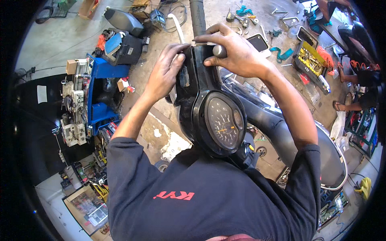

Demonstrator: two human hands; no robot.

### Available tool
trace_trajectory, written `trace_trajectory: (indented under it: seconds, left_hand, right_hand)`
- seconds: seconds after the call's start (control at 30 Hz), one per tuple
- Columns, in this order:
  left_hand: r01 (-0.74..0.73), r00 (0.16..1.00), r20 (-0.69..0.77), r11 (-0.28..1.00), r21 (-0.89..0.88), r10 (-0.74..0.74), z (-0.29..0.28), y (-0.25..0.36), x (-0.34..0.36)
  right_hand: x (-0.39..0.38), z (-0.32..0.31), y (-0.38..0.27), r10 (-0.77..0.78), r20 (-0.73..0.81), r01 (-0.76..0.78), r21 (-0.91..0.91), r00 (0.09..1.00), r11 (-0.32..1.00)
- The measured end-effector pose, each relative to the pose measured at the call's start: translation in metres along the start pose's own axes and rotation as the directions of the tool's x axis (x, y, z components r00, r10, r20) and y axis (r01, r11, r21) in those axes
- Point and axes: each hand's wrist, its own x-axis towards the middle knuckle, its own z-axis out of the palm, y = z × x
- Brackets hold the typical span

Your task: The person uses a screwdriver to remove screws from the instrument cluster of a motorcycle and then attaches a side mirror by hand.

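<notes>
In the head view, we have both hands at the far end of a scooter's black handlebar cover (pixel 188 86), which runs between them and away from our chest. Our left hand (pixel 164 72) lies along the cover's left side, fingers bent together and their tips at its upper edge; we cannot tell how firmly it grips. Our right hand (pixel 240 50) is on the other side, thumb and index finger parted wide around a rounded grey end (pixel 220 51), the index finger reaching across the top of the cover; we cannot tell whether that piece is gripped. Just beyond our fingertips stand a ribbed black rubber grip (pixel 197 18) and, to its left, a pale brake lever (pixel 177 27). Nearer to us than either hand, the round speedometer (pixel 222 120) sits in the same cover. To the right of it stretches the scooter's dark grey body (pixel 281 136). On the floor beyond our right arm, we see a yellow tool tray (pixel 309 60), well apart from both hands.
</notes>
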Motion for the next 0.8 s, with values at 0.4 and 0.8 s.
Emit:
trace_trajectory:
  seconds: [0.4, 0.8]
  left_hand:
    - [-0.057, 0.991, -0.130, 0.983, -0.175, 0.035, 0.029, -0.023, 0.007]
    - [0.135, 0.985, -0.050, 0.914, -0.382, -0.166, 0.028, -0.021, 0.014]
  right_hand:
    - [0.002, 0.007, 0.007, -0.016, 0.014, 0.015, 0.098, 1.000, 0.995]
    - [-0.002, 0.016, 0.022, -0.011, -0.049, 0.020, 0.191, 0.999, 0.981]
